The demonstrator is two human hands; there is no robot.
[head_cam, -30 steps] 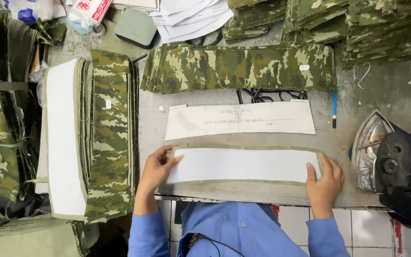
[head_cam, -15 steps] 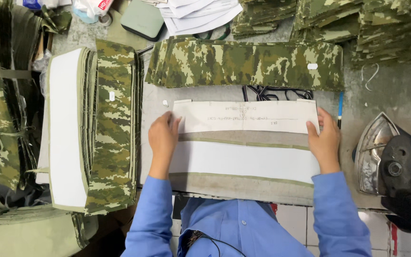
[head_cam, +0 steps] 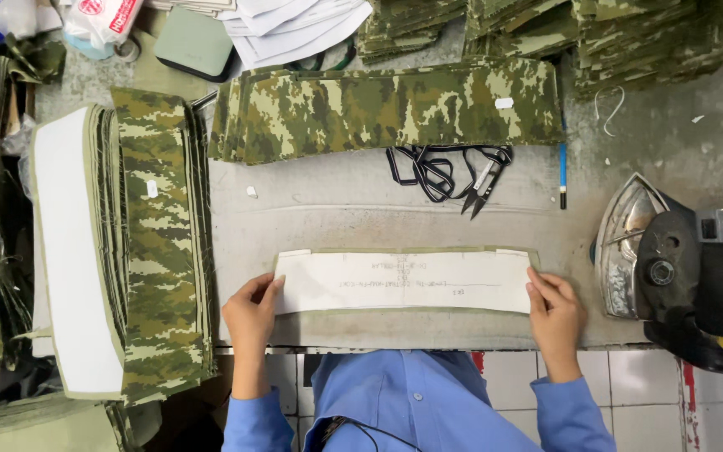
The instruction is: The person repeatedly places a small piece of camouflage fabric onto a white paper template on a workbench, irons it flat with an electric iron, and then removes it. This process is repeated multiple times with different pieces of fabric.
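Near the front edge of the grey bench [head_cam: 336,209], a long white paper template [head_cam: 403,282] is lying flat on an olive fabric strip [head_cam: 403,311]. Left hand [head_cam: 250,311] and right hand [head_cam: 556,311] are pinching its two ends, fingers grasping both layers. Behind it, thread snips [head_cam: 480,186] and a camo stack [head_cam: 395,109] are sitting well apart; an iron [head_cam: 679,268] is resting on the right.

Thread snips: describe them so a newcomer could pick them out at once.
Start from the long camouflage fabric strip lying across the back of the grey table. Just below its right half sits a tangle of black cord; the thread snips lie at the cord's right end. Small, metal, with pointed blades, unlike the slim blue pen farther right.
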